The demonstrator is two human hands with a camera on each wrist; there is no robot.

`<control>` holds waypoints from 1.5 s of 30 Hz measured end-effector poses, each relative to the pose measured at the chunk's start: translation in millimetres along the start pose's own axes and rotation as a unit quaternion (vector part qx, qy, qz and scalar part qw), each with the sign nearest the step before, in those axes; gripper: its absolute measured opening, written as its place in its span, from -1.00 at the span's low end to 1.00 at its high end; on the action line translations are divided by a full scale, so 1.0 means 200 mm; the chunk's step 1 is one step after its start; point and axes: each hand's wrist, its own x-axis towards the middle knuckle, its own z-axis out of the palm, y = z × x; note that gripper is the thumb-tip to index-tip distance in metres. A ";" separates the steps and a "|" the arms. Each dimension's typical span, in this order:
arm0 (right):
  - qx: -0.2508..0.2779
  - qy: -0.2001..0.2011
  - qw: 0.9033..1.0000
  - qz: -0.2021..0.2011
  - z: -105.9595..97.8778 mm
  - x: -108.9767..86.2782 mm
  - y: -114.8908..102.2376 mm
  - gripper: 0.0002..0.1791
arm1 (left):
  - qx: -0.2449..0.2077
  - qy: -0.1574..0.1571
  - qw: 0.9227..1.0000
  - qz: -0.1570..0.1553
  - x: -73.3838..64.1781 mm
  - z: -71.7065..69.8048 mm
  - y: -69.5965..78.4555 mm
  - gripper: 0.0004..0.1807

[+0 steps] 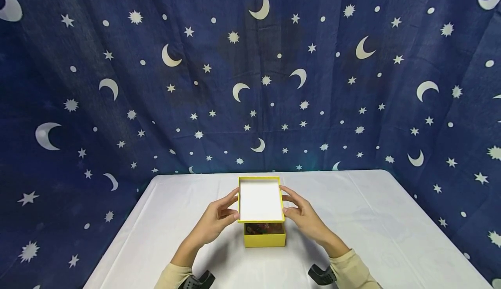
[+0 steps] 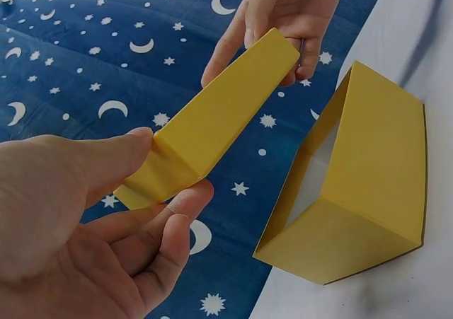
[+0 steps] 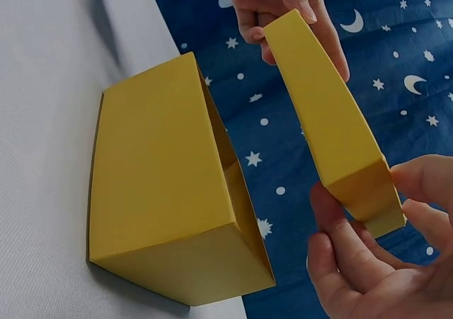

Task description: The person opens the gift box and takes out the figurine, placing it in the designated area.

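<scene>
A yellow box lid point(image 1: 261, 200) with a white inside is held up between both hands, tilted so the inside faces the head camera. My left hand point(image 1: 213, 220) pinches its left side between thumb and fingers, and my right hand point(image 1: 307, 220) grips the right side the same way. Just below and apart from the lid, an open yellow box point(image 1: 265, 240) stands on the table. Something dark with red patches point(image 1: 264, 228) shows inside it, partly hidden by the lid. Both wrist views show a gap between the lid point(image 2: 230, 103) and the box point(image 3: 163, 163).
A white cloth point(image 1: 352, 219) covers the table under the box. Behind the table and along its sides hangs a dark blue curtain point(image 1: 219, 150) with moons and stars. Black straps with devices point(image 1: 322, 275) sit on both wrists, next to beige sleeves point(image 1: 352, 269).
</scene>
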 end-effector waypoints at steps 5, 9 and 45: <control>0.003 -0.009 1.000 -0.003 0.01 0.00 0.00 -0.27 | 0.000 0.002 1.000 0.000 -0.01 -0.01 0.00 -0.22; 0.005 -0.013 1.000 -0.009 0.01 0.00 0.00 -0.26 | 0.010 -0.001 1.000 0.004 -0.01 -0.02 0.00 -0.22; 0.026 -0.056 0.998 0.033 0.23 0.06 -0.09 -0.24 | -0.002 -0.024 0.999 -0.034 -0.17 -0.22 0.00 -0.17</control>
